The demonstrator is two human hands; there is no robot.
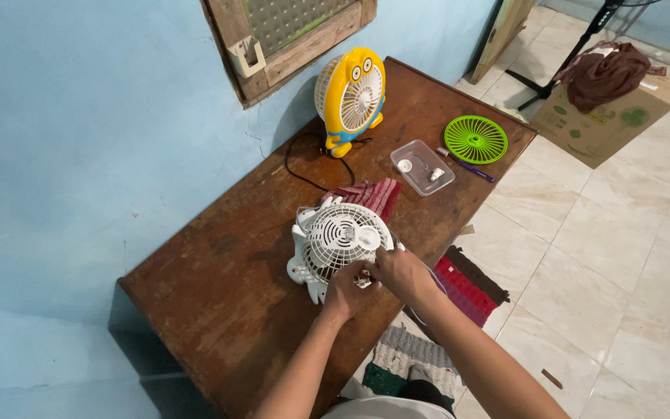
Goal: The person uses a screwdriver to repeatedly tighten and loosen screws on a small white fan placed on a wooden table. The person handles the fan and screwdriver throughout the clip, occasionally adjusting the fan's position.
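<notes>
— White plastic, that small fan [340,247] lying grille-up near the front edge of the wooden table [219,302], about midway along it. Are both hands on it?

— Yes. The left hand [348,291] and the right hand [398,271] meet at the fan's near rim, fingers curled in against the casing. Whether they pinch some small part there I cannot tell; the fingertips are hidden.

— What lies around it?

— Just beyond the fan, a red striped cloth [370,195], touching or nearly touching its far side. Further toward the far end, a yellow and white fan [350,97] stands upright by the blue wall, its black cord [304,167] looping over the wood. A clear plastic tray [422,167] with small white parts sits to its right, then a purple pen [468,165] and a green fan grille [475,140] lying flat at the far right corner.

— And off the table?

— A red woven mat [467,287] on the tiled floor, beside the front edge.
</notes>
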